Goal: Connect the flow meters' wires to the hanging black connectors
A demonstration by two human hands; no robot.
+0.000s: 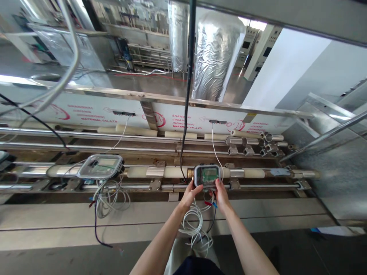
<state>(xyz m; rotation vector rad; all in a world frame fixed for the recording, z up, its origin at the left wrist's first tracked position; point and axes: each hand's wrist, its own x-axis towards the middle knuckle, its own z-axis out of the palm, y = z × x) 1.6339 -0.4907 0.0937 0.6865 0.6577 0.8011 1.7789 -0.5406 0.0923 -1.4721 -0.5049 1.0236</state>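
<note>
A small grey meter unit with a clear lid and green circuit board sits on a horizontal pipe. My left hand grips its lower left corner. My right hand grips its lower right corner. A bundle of white wires with red, blue and black leads hangs below the unit between my forearms. A thin white cable rises from the unit to the panel behind.
A second clear-lidded meter unit sits on the same pipe at the left, with a wire tangle beneath. A black cable hangs in front. Metal rails, cream rollers and foil-wrapped ducts lie behind.
</note>
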